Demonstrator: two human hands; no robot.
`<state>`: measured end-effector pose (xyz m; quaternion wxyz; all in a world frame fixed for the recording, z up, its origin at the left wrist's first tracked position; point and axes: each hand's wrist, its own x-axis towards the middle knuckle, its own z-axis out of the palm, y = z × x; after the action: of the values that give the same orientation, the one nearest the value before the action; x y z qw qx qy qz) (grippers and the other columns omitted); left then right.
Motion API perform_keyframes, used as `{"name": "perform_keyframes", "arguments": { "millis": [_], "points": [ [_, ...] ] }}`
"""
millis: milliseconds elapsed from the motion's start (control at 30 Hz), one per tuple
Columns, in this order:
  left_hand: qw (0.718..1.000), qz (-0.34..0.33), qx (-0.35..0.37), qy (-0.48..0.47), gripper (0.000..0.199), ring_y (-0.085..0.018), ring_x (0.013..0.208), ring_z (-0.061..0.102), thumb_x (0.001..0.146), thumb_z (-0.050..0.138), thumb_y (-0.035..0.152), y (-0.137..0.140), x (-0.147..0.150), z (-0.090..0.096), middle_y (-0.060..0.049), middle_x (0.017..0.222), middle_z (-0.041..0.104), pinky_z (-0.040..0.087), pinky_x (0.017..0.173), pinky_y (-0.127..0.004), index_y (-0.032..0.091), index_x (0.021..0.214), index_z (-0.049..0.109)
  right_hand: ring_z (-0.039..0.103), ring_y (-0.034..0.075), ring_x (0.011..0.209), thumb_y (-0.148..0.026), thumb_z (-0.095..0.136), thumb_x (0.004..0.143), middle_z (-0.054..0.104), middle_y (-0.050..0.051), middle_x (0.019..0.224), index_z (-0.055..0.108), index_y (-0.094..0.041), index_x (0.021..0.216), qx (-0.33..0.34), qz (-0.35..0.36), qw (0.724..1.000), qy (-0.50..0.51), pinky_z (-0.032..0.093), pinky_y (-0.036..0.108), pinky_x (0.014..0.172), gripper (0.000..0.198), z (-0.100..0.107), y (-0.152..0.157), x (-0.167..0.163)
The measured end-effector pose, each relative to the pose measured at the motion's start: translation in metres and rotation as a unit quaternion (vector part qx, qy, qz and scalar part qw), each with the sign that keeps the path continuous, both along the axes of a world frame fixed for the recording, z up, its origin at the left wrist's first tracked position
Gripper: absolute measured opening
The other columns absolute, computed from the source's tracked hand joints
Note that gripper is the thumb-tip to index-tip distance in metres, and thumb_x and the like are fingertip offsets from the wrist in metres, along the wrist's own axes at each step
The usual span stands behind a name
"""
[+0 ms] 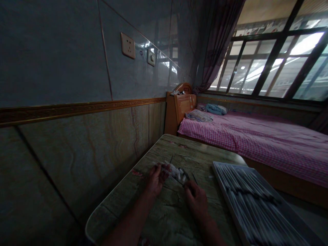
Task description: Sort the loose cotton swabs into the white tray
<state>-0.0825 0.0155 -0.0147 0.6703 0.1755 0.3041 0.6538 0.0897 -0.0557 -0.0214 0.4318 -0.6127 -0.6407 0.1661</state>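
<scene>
Both my hands are over the table (164, 218), with a thin, pale stick (172, 175) stretched between them. My left hand (155, 181) has its fingertips closed around the stick's far-left end. The fingers of my right hand (196, 198) are curled shut at its near-right end, where dark, slender parts show. Just beyond the stick lies a small heap of white and clear pieces (179, 172), too blurred to name. A dark, thin piece (195, 178) rests on the table beyond my right hand.
To the right, a shallow white tray (232, 210) holds many long, thin, pale sticks (256, 198) with dark middles. A tiled wall (115, 136) runs along the table's left side. Past the table stands a bed (256, 133) with a pink checked cover.
</scene>
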Motion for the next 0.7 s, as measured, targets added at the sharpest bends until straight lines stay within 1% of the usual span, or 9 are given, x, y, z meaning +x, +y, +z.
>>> {"name": "perform_keyframes", "arguments": {
  "millis": [167,267,367,433,500,533,600,633,700],
  "points": [
    [0.998,-0.007,0.031,0.047,0.021,-0.019,0.073,0.072,0.072,0.075,0.025,-0.005,0.002,0.0,-0.003,0.077,0.073,0.058,0.065,-0.029,0.017,0.082,0.058,0.063,0.019,0.063,-0.032,0.045,0.082,0.068,0.002,0.068,0.068,-0.024,0.077,0.017,-0.014,0.998,-0.057,0.037,0.025,0.057,0.025,-0.002,-0.001,0.002],
    [0.994,-0.047,0.047,0.083,0.032,-0.02,0.073,0.072,0.066,0.08,0.032,-0.013,0.008,0.002,-0.003,0.077,0.073,0.059,0.064,-0.03,0.017,0.084,0.059,0.063,0.019,0.064,-0.031,0.046,0.083,0.068,0.002,0.07,0.068,-0.025,0.079,0.036,-0.004,0.997,-0.075,0.038,0.025,0.059,0.023,-0.001,-0.002,0.002],
    [0.988,-0.095,0.05,0.111,0.031,-0.019,0.068,0.071,0.067,0.08,0.032,-0.019,0.013,0.004,-0.004,0.077,0.073,0.058,0.06,-0.028,0.015,0.084,0.062,0.062,0.017,0.064,-0.034,0.046,0.086,0.067,0.002,0.07,0.068,-0.023,0.085,0.039,0.022,0.997,-0.056,0.04,0.025,0.06,0.024,0.0,-0.001,0.0],
    [0.993,-0.09,0.025,0.078,0.021,-0.015,0.063,0.069,0.071,0.077,0.027,-0.018,0.013,0.007,-0.003,0.075,0.072,0.057,0.057,-0.025,0.014,0.081,0.063,0.059,0.016,0.062,-0.037,0.049,0.086,0.064,0.0,0.069,0.066,-0.022,0.098,0.027,0.025,0.999,-0.025,0.041,0.024,0.059,0.026,0.0,0.0,-0.001],
    [0.999,-0.046,-0.019,0.002,0.009,-0.012,0.058,0.068,0.078,0.07,0.017,-0.013,0.008,0.011,-0.001,0.069,0.071,0.056,0.056,-0.021,0.014,0.076,0.062,0.059,0.016,0.063,-0.037,0.055,0.083,0.064,0.0,0.072,0.061,-0.02,0.113,0.019,0.015,1.0,-0.001,0.044,0.024,0.059,0.035,0.0,0.001,-0.001],
    [0.998,-0.024,-0.043,-0.038,0.008,-0.011,0.056,0.067,0.082,0.065,0.014,-0.01,0.004,0.012,0.0,0.067,0.07,0.056,0.056,-0.02,0.014,0.074,0.062,0.06,0.016,0.067,-0.036,0.056,0.082,0.065,0.001,0.078,0.059,-0.02,0.118,0.022,0.011,1.0,-0.004,0.045,0.024,0.062,0.04,0.0,0.002,-0.001],
    [0.991,-0.001,-0.082,-0.102,0.017,-0.01,0.054,0.066,0.087,0.057,0.01,-0.004,-0.004,0.015,0.0,0.063,0.069,0.056,0.054,-0.019,0.013,0.072,0.061,0.061,0.019,0.083,-0.03,0.053,0.083,0.066,0.006,0.096,0.059,-0.021,0.12,0.034,0.012,0.998,-0.051,0.047,0.026,0.071,0.039,0.002,0.003,-0.002],
    [0.988,-0.003,-0.092,-0.123,0.019,-0.01,0.054,0.067,0.089,0.054,0.01,-0.003,-0.007,0.015,-0.001,0.064,0.069,0.056,0.054,-0.019,0.013,0.072,0.061,0.061,0.02,0.091,-0.025,0.051,0.083,0.064,0.007,0.104,0.061,-0.021,0.119,0.033,0.013,0.995,-0.092,0.047,0.026,0.075,0.037,0.003,0.003,-0.003],
    [0.984,-0.014,-0.096,-0.149,0.017,-0.011,0.056,0.068,0.09,0.054,0.012,-0.001,-0.011,0.013,-0.002,0.066,0.069,0.056,0.052,-0.019,0.012,0.074,0.062,0.058,0.022,0.1,-0.016,0.047,0.083,0.062,0.009,0.112,0.063,-0.023,0.118,0.011,0.003,0.983,-0.183,0.046,0.028,0.079,0.039,0.006,0.004,-0.008]
  ]
}}
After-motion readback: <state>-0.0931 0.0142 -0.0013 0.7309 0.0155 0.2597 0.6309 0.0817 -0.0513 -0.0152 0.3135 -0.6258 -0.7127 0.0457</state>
